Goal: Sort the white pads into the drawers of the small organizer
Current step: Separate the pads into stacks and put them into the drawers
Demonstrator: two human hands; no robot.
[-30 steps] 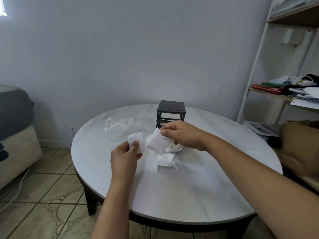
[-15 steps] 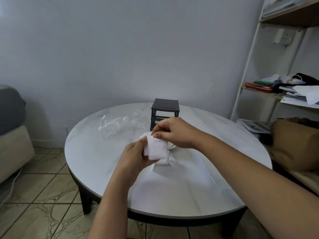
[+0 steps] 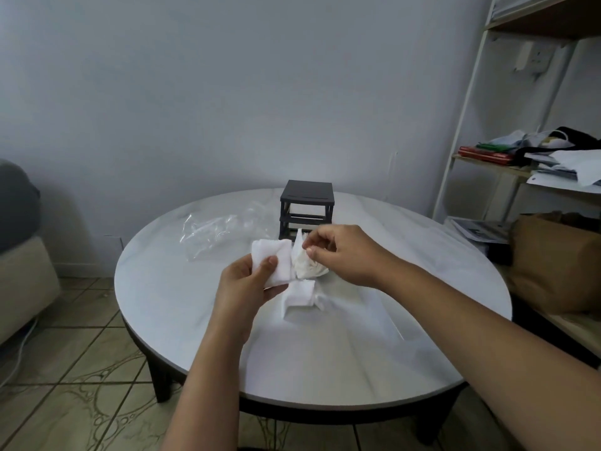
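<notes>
Our left hand (image 3: 245, 284) is what we see first from the head camera: it is raised over the near middle of the table (image 3: 341, 359), its thumb pressed down on the lower corner of a folded white pad (image 3: 274, 260) and its fingers curled beneath, so the pad is clamped between them and stands up out of the hand. Our right hand (image 3: 344, 255) is just beside it, palm turned inward, with thumb and forefinger drawn together on the upper edge of a crumpled pad (image 3: 309, 268) that looks creamier than the first. The two pads touch along one side. Whether the crumpled pad rests on the tabletop or hangs clear of it, we cannot tell.

Below both hands a third pad (image 3: 298, 296) lies on the table, loosely folded, with one end turned up.

Behind the hands, toward the far edge of the round pale table, stands the small black organizer (image 3: 307, 203); our right hand hides its lowest level, and we cannot make out its drawers. To its left a clear plastic bag (image 3: 221, 232) lies crumpled on the tabletop.

On the right a shelf unit (image 3: 461, 131) holds papers and cloth, with a brown bag (image 3: 553, 265) near its foot. Tiled floor (image 3: 71, 385) shows under the table.
</notes>
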